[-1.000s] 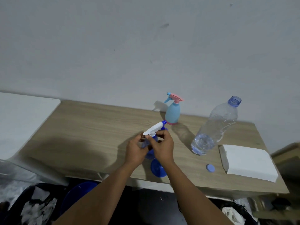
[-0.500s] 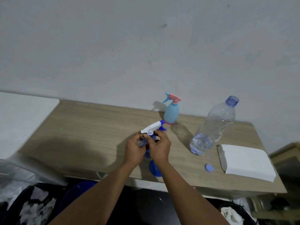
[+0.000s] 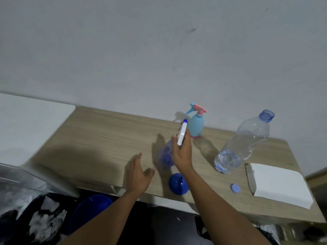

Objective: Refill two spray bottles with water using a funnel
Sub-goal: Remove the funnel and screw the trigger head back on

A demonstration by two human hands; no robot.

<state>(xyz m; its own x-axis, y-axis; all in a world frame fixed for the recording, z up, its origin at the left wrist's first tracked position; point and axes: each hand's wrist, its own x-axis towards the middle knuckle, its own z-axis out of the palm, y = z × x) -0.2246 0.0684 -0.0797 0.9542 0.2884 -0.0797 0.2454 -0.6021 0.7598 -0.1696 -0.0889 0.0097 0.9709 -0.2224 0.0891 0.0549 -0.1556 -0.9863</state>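
Gripped a white plastic trigger spray head (image 3: 182,134) with a blue nozzle in the curled right hand (image 3: 182,154), above a blurred translucent blue spray bottle (image 3: 165,157) on the light wooden table (image 3: 106,138), held the left hand (image 3: 138,174) open and empty left of it, with the dark blue plastic funnel (image 3: 177,184) near the front edge.

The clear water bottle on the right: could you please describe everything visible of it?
The water bottle is large, of clear thin-looking plastic with a blue threaded neck. It is uncapped and holds a little water at the bottom. It stands on the right part of the wooden table, seeming to lean in this wide view. A small blue cap lies apart, nearer the front edge. Only the table touches it.
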